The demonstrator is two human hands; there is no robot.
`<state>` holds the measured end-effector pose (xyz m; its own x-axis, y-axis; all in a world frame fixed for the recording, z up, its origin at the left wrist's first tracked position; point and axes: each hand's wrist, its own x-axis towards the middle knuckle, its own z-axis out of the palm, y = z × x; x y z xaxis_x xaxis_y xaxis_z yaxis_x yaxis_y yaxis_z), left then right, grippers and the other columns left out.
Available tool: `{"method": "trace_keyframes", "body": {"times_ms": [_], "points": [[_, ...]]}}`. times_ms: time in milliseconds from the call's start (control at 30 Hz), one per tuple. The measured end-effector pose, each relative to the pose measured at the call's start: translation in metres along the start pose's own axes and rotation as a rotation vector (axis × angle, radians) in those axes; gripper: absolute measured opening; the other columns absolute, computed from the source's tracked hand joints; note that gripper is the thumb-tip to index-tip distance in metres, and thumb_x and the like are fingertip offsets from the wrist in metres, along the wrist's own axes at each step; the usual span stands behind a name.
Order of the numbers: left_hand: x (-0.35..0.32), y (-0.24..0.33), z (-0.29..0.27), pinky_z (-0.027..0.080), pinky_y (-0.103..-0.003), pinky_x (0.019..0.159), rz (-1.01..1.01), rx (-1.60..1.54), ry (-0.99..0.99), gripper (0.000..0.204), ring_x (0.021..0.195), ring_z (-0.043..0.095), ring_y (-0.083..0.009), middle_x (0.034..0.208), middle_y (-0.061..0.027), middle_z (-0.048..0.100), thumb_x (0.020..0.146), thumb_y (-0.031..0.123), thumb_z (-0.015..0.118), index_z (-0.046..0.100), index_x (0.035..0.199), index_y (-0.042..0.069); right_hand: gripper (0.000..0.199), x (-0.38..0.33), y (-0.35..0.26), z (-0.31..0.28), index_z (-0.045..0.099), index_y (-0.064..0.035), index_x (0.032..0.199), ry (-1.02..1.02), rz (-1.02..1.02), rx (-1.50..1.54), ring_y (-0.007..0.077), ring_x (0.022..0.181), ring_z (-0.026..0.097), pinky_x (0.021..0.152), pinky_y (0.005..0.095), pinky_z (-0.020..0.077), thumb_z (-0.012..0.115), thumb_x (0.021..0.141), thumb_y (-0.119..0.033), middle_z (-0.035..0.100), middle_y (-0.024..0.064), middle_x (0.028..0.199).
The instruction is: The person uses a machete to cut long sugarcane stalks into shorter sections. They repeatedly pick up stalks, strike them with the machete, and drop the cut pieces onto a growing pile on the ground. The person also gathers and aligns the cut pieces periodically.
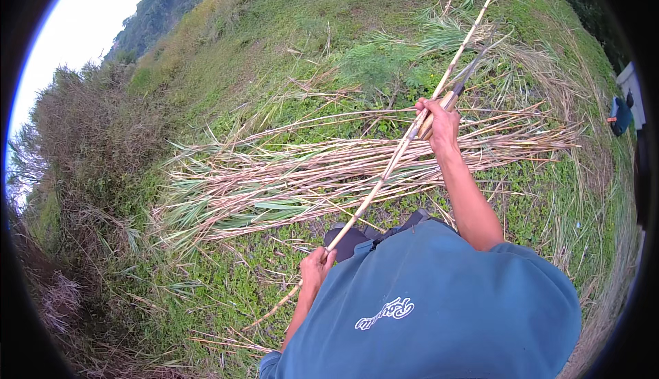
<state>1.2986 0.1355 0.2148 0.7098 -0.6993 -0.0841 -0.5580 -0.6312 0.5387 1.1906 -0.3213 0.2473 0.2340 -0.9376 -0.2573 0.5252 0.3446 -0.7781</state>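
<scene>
A long pale cane stalk [388, 170] runs slantwise across my front, from the lower left up to the far right. Near its lower part, my left hand [317, 267] is closed round it beside my hip. My right hand [443, 124], farther up, grips the same stalk together with the wooden handle of a machete-like knife [469, 70]. Its dark blade points up and away to the right, alongside the stalk; the tip's exact shape is hard to make out. Beneath both lies a wide heap of cut canes [322, 166] with green leaves at its left end.
Low green plants cover the ground. A brushy thicket [96, 132] stands at the left, and a grassy slope [274, 43] rises behind. More cut leaves [453, 36] lie at the far right. A dark teal object [620, 115] is by a pale surface at the right edge.
</scene>
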Motion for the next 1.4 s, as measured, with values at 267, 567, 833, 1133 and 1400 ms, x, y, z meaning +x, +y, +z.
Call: {"method": "trace_keyframes", "body": {"times_ms": [267,567,833,1133,1400], "points": [[0.097,0.155,0.054,0.042,-0.027,0.060,0.105,-0.974,-0.391,0.027,0.065,0.050,-0.0094,0.070,0.0003,0.058,0.098,0.026,0.057,0.064,0.101,0.001,0.027,-0.047,-0.024,0.012,0.054,0.0108,0.105,-0.146,0.045,-0.113,0.0225,0.078,0.071,0.064,0.0295,0.0586,0.062,0.085,-0.004,0.069,0.0211,0.094],[0.132,0.212,0.041,0.051,-0.041,0.060,0.421,-0.445,0.142,0.025,0.066,0.062,-0.0284,0.076,-0.0109,0.060,0.082,0.027,0.072,0.063,0.088,0.004,0.029,-0.036,-0.001,-0.004,0.056,0.0162,0.104,-0.141,0.027,-0.273,0.0261,0.078,0.069,0.065,0.0341,0.0572,0.060,0.085,-0.005,0.068,0.0240,0.095],[0.121,0.217,0.084,0.044,-0.045,0.058,0.323,-0.661,0.445,0.023,0.065,0.056,-0.0310,0.071,-0.0137,0.053,0.095,0.021,0.055,0.048,0.086,0.001,0.020,-0.046,-0.015,0.013,0.062,0.0081,0.095,-0.119,-0.003,-0.437,0.0215,0.077,0.062,0.070,0.0315,0.0527,0.058,0.091,-0.012,0.067,0.0171,0.093],[0.084,0.083,-0.111,0.032,-0.021,0.033,-0.218,-1.411,1.687,0.029,0.041,0.036,-0.0051,0.056,0.0047,0.039,0.104,0.036,0.040,0.043,0.087,0.013,0.015,-0.015,-0.012,-0.019,0.057,0.0027,0.086,0.109,-0.005,-0.288,0.0211,0.073,0.059,0.065,0.0344,0.0525,0.055,0.092,-0.011,0.060,0.0123,0.081],[0.002,0.065,-0.284,0.025,-0.022,0.036,0.441,-0.449,2.185,0.034,0.044,0.027,-0.0081,0.058,0.0021,0.033,0.104,0.032,0.037,0.041,0.081,0.008,0.009,-0.040,-0.022,-0.036,0.050,-0.0036,0.090,0.038,0.104,0.080,0.0151,0.064,0.054,0.059,0.0301,0.0496,0.058,0.088,-0.005,0.053,0.0055,0.072]]}}
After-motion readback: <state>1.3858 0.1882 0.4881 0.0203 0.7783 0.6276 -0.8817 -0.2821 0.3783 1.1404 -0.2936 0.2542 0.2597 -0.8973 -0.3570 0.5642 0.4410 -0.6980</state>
